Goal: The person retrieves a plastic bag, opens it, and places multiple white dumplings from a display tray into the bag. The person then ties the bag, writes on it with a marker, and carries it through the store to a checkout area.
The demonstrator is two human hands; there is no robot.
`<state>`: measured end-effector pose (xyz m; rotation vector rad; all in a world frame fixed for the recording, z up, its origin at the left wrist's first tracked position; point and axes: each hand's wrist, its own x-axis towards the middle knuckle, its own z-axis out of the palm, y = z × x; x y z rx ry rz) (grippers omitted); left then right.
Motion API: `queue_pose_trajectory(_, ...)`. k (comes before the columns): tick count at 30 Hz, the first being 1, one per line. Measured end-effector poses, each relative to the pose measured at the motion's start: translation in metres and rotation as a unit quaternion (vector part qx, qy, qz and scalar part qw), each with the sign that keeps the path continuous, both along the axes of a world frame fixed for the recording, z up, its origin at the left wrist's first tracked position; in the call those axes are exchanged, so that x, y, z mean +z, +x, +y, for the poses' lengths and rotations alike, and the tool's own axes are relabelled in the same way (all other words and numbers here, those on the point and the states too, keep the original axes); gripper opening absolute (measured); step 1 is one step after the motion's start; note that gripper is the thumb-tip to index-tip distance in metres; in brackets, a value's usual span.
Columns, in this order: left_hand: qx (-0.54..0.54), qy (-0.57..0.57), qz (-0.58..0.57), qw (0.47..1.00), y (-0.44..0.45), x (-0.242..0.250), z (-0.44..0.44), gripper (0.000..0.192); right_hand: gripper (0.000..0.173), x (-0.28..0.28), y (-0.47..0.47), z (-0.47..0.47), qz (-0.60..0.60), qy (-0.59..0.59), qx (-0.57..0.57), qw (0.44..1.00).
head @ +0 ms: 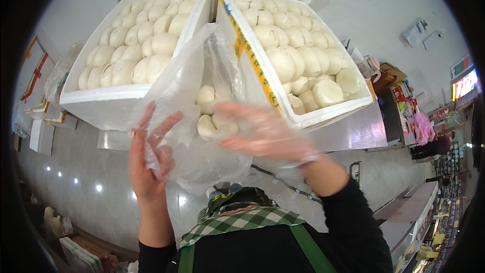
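Note:
My left hand (147, 155) holds a clear plastic bag (212, 163) by its left side, fingers spread against the film. Inside the bag lie several white steamed buns (207, 126). Across the bag's right part is my right hand (265, 132), blurred by motion and covered by a thin clear plastic glove; its fingers are apart with nothing visible in them. Behind the bag stand two opened white foam boxes, a left box (110, 93) and a right box (329, 115). Rows of white buns (130, 36) fill the left one. More buns (280, 64), some with gaps between them, fill the right one.
A shiny metal tabletop (352, 132) supports the right box. A dark cable (282, 180) runs over the grey tiled floor. Pink plastic bags (422, 127) hang by a person (435, 148) at far right. A printed carton (81, 256) sits lower left.

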<state>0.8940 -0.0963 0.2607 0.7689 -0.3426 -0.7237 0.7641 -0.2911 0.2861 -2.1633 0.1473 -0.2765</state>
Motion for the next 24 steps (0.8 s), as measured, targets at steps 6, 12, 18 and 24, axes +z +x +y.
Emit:
queue_pose_trajectory(6,0.005,0.027,-0.023,0.999,-0.005,0.009,-0.015,0.055,0.078,0.037,-0.101,-0.228,0.294,-0.347,-0.343,0.822)
queue_pose_trajectory(12,0.043,0.042,-0.025,0.998,-0.007,0.008,-0.02,0.055,0.082,-0.007,-0.125,-0.264,0.385,-0.208,-0.264,0.859)
queue_pose_trajectory(18,0.061,0.053,-0.055,0.995,-0.013,0.008,-0.017,0.056,0.078,0.018,-0.142,-0.29,0.297,-0.346,-0.334,0.825)
queue_pose_trajectory(24,0.048,0.04,-0.047,0.997,-0.015,0.004,-0.008,0.054,0.067,-0.016,-0.148,-0.323,0.336,-0.348,-0.306,0.821)
